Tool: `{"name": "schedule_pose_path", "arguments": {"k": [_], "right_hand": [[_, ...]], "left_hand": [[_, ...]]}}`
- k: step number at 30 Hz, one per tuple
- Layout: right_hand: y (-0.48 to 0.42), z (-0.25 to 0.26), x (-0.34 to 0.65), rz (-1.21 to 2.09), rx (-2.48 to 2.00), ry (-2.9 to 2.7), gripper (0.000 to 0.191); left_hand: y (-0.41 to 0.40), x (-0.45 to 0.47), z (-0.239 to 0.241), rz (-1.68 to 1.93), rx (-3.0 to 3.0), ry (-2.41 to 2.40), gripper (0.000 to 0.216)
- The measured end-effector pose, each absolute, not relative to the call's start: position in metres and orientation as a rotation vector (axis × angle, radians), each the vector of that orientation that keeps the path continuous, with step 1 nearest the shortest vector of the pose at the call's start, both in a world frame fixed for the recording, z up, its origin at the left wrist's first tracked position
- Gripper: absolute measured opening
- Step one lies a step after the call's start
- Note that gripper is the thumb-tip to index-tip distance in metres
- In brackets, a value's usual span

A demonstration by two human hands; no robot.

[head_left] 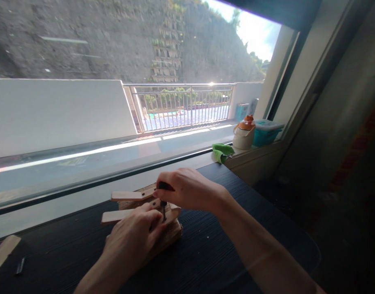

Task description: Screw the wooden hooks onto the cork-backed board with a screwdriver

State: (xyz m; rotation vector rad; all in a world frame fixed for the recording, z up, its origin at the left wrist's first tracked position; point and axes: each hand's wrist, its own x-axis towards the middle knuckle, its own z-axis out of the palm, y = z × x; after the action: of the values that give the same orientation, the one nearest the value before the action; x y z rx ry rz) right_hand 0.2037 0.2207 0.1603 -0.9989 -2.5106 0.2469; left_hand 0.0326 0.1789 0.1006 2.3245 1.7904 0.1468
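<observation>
My right hand [187,190] is closed around the black handle of a screwdriver [164,204], which points down. Its shaft meets a pale wooden piece [171,215] near the right end of a small wooden assembly. My left hand [135,228] lies over that assembly, fingers pressed together on the wood beside the screwdriver tip. Two light wooden strips [126,196] with dark round spots stick out to the left. Under them is a rough brown wooden block [175,231], partly hidden by my left hand.
The work lies on a dark table [236,245] by a window. A wooden strip [5,251] and a small shiny object [20,265] lie at the left. On the sill are a green cloth [222,152], a cream bottle [244,136] with an orange top and a teal box [265,134].
</observation>
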Motion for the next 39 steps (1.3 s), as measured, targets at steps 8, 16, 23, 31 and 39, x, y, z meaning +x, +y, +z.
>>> {"name": "schedule_pose_path", "arguments": {"k": [8, 16, 23, 31, 39], "right_hand": [[0.225, 0.158, 0.204, 0.201, -1.083, -2.462, 0.026], [0.209, 0.162, 0.206, 0.229, -0.924, -2.564, 0.025], [0.217, 0.162, 0.207, 0.272, -0.984, -2.538, 0.021], [0.218, 0.160, 0.204, 0.196, -1.026, -2.505, 0.026], [0.214, 0.160, 0.201, 0.255, -0.915, -2.535, 0.024]], "left_hand": [[0.180, 0.031, 0.099, 0.150, 2.280, 1.795, 0.030], [0.180, 0.030, 0.098, 0.159, 2.296, 1.798, 0.032], [0.180, 0.031, 0.098, 0.156, 2.304, 1.778, 0.029], [0.178, 0.032, 0.100, 0.167, 2.309, 1.784, 0.028], [0.177, 0.033, 0.102, 0.140, 2.315, 1.810, 0.029]]}}
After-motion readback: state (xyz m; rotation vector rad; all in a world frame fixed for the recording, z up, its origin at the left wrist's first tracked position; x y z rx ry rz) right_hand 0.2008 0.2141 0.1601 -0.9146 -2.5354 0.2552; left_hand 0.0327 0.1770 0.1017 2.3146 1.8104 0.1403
